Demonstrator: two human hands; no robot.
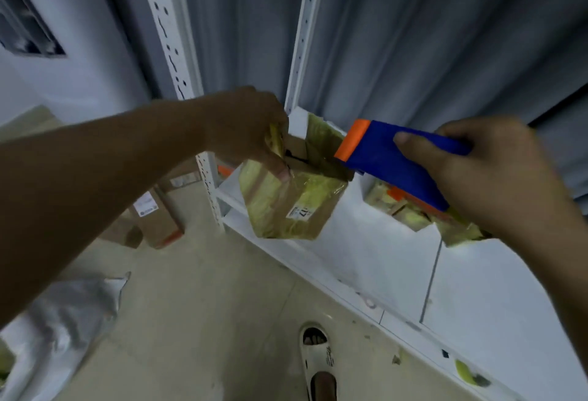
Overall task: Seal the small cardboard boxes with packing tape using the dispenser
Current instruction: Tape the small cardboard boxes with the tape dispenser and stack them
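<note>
Left hand (251, 127) pinching the top edge of a small cardboard box (292, 200), held up over the white shelf (366, 241); glossy yellowish tape, crinkled. Could skew or wrinkle the strip if box twists. Right hand (486, 177) wrapped round the blue dispenser (394, 165), orange nose at the box's top seam.

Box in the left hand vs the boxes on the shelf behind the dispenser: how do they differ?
The held box is gripped at its top by the left hand and lifted off the shelf; the shelf boxes lie on it, untouched. The held box shows fully, with a white label; the shelf boxes are partly hidden by the blue dispenser in the right hand. Both are brown cardboard with yellowish tape.
</note>
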